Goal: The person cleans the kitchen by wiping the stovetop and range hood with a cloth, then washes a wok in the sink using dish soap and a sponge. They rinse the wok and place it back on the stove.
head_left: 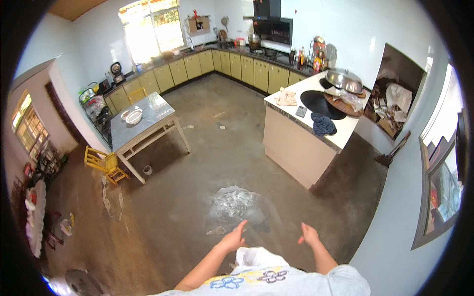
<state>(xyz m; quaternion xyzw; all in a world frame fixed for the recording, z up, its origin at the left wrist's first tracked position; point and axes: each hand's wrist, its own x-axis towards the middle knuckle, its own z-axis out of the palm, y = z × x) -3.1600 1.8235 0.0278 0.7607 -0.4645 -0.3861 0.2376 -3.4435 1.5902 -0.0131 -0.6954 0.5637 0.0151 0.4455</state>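
The left hand (pixel 232 240) at 11 o'clock and the right hand (pixel 310 236) at 1 o'clock stand apart; each grip looks loosely spread, with nothing visible inside. Nearest, at 11 o'clock on the floor (pixel 182 207), is a pale shiny patch (pixel 236 203); I cannot tell if it is loose film. If so, I judge it light, soft, slippery, best held by its edge. Farther, at 1 o'clock, the white tabletop (pixel 344 129) carries a dark blue cloth (pixel 323 125).

Over my feed I can't tell whether the shiny pale patch (pixel 236 203) on the floor (pixel 222 163) is a sheet or a spill. The lower edge crops the flowered shirt (pixel 306 285) and a dark round object (pixel 81 283); the distant bottles (pixel 300 56) are too small to identify.
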